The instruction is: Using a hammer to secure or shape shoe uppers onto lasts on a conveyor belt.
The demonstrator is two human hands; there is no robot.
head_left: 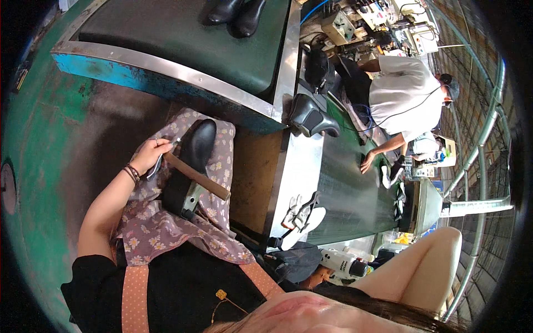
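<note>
My left hand [151,156] is closed round the metal head of a hammer [201,178]. Its wooden handle slants down to the right, over a black shoe [199,145] lying in my lap. Toward the far side points the smooth rounded toe, while a pale metal fitting [192,198] shows at the end nearer my waist. Under the shoe spreads my flowered apron [152,225]. My right arm [430,258] is bent up at the far right, and its hand is out of sight.
A green conveyor belt [347,186] with metal edging runs along the right, carrying black-and-white shoes [300,219]. Black boots [244,19] stand on a green-topped bench [161,41] ahead. A co-worker in a white shirt [408,97] reaches over the belt. A white bottle [344,263] is near my right side.
</note>
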